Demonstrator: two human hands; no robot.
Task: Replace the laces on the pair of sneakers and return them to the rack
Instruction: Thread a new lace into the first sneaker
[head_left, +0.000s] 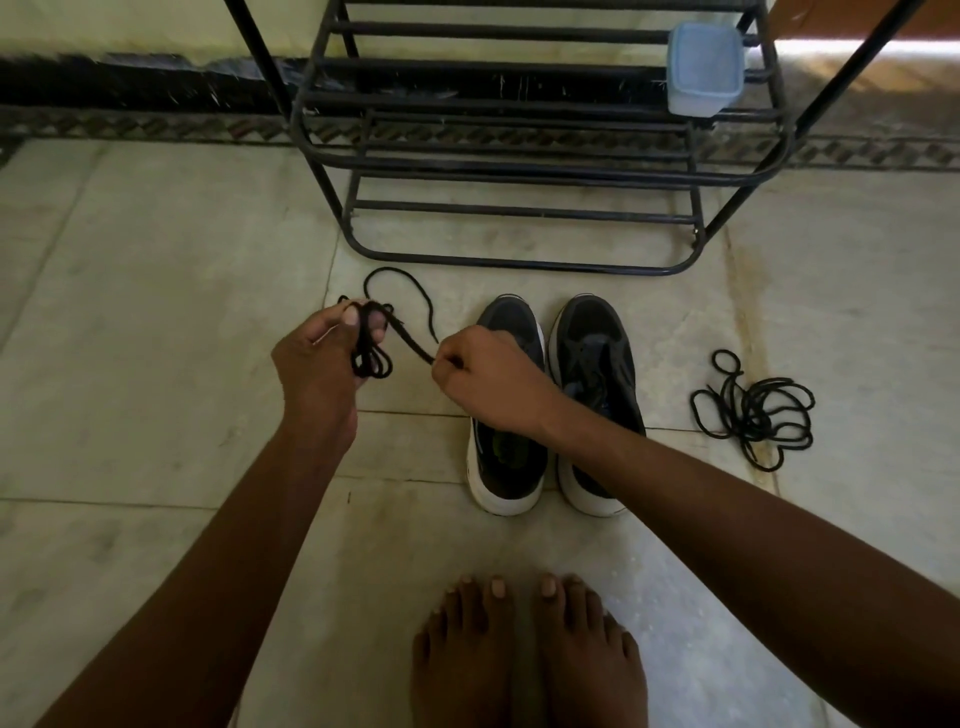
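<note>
The left hand (317, 358) pinches a looped bundle of black lace (370, 353) in closed fingers; the right hand (485, 379) pulls its strand taut — probably pinched, the grip is hidden. The sneakers (592, 364) stand before the rack (519, 260). A hard tug could knot the loops — or drop them.

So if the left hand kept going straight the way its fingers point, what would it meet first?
Probably bare floor, then the wall's dark skirting. The left hand, holding the bundled black lace, seems to aim left of the shoe rack, though depth is unclear.
</note>
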